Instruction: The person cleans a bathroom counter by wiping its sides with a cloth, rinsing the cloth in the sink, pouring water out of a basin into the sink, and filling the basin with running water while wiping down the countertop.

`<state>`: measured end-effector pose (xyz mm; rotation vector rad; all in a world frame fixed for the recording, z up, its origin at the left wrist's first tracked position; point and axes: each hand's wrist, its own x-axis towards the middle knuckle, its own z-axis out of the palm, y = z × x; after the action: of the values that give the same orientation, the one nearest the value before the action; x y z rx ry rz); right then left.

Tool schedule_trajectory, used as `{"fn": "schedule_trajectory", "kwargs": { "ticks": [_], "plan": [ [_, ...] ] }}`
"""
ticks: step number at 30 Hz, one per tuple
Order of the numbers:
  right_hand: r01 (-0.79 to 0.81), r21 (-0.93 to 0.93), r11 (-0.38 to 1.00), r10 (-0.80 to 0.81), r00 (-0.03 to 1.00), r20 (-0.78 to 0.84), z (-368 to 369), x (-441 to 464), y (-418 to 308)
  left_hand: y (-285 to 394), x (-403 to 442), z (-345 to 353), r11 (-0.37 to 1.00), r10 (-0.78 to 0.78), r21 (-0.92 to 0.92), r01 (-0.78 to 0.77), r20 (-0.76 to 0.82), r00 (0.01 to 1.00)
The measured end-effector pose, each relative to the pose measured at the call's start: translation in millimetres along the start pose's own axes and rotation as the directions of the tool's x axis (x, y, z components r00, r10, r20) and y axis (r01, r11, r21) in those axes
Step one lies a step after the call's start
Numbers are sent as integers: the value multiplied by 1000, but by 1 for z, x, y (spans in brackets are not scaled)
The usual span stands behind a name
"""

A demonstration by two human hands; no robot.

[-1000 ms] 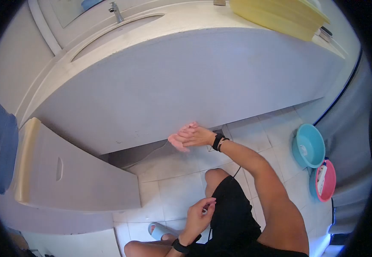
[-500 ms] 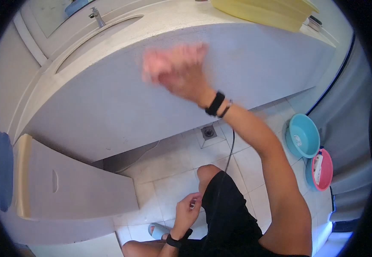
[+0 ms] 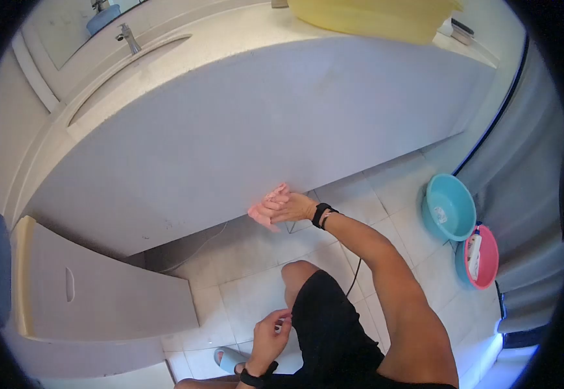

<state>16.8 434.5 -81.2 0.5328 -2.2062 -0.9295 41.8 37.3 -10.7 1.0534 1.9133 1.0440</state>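
Touching the panel [image 3: 249, 129], a pink cloth [image 3: 273, 200] is gripped by the right hand [image 3: 295, 207]; the left hand [image 3: 271, 337] is loosely curled, contents unclear.

You've got two hands [image 3: 301, 207], one pink cloth [image 3: 260, 216], one yellow tub [image 3: 372, 18], one faucet [image 3: 128, 39], one slipper [image 3: 228, 358], one white bottle [image 3: 474, 257]. Floor basins [image 3: 458, 202]: at least two; can't tell if the pink-lined one is two nested.

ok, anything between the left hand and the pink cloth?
In the head view, only bare floor tiles show between the left hand and the pink cloth; the bent knee sits just to the picture's right.
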Motion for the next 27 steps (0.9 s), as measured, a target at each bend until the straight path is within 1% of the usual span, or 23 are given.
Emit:
{"fn": "schedule_trajectory", "kwargs": {
  "ticks": [1,2,3,5,6,7,8,9,10,11,12,14,16,18,19,20,21,23,24,25,26,27],
  "plan": [
    [9,-10,1000,-9,1000,-1,-14,8,11,-2,0,-1,1000,-11,0,11,-15,1000],
    [-76,-35,996,80,987,137,-27,17,22,-6,0,-1,1000,3,-1,-3,-23,1000],
    [-163,-74,984,177,947,269,-44,30,37,-10,0,-4,1000,22,20,-21,-37,999],
    [-275,-24,961,275,948,161,-82,54,88,-11,5,-2,998,34,46,-32,-51,998],
    [-435,-10,900,425,875,233,-116,80,119,-11,6,0,997,61,51,-57,-64,996],
    [-586,-3,811,557,770,312,-132,100,146,-13,4,0,996,79,57,-75,-73,994],
    [-594,-86,800,577,800,-163,-110,98,175,-11,2,1,997,60,61,-56,-62,996],
    [-583,-193,790,493,789,-367,-141,111,207,-8,6,3,998,39,47,-37,-37,999],
    [-667,-88,740,581,699,-417,-172,127,232,-5,9,3,999,19,31,-19,-16,1000],
    [-734,18,679,660,599,-454,-187,135,248,-5,11,3,999,9,33,-8,-10,1000],
    [-737,21,676,665,598,-448,-183,130,255,-4,13,5,999,13,43,-13,2,1000],
    [-662,131,738,637,619,-460,-174,119,262,-4,14,6,998,16,55,-17,13,1000],
    [-653,-50,756,502,627,-595,-148,103,234,-5,17,7,999,21,33,-22,24,999],
    [-707,46,706,615,581,-533,-104,75,173,-9,19,9,999,34,42,-35,14,999],
    [-642,51,765,585,658,-474,-79,51,138,-11,17,9,998,36,53,-37,15,999],
    [-639,-19,769,582,712,-393,-62,30,101,-11,16,9,998,31,53,-32,16,999],
    [-588,30,808,577,781,-240,-46,-1,63,-11,15,10,998,19,58,-19,10,1000],
    [-604,23,797,597,780,-187,-17,-36,2,-13,15,12,998,7,66,-7,5,1000],
    [-608,22,793,601,777,-187,-24,-41,-15,-13,13,14,997,-10,73,9,7,1000],
    [-652,144,744,653,756,50,-31,-45,-33,-15,11,14,996,-26,81,24,13,1000],
    [-703,241,669,644,710,283,-36,-51,-41,-15,11,15,996,-16,85,14,19,1000],
    [-708,228,669,651,705,281,-40,-58,-46,-14,10,15,996,-22,92,21,15,1000]
  ]
}}
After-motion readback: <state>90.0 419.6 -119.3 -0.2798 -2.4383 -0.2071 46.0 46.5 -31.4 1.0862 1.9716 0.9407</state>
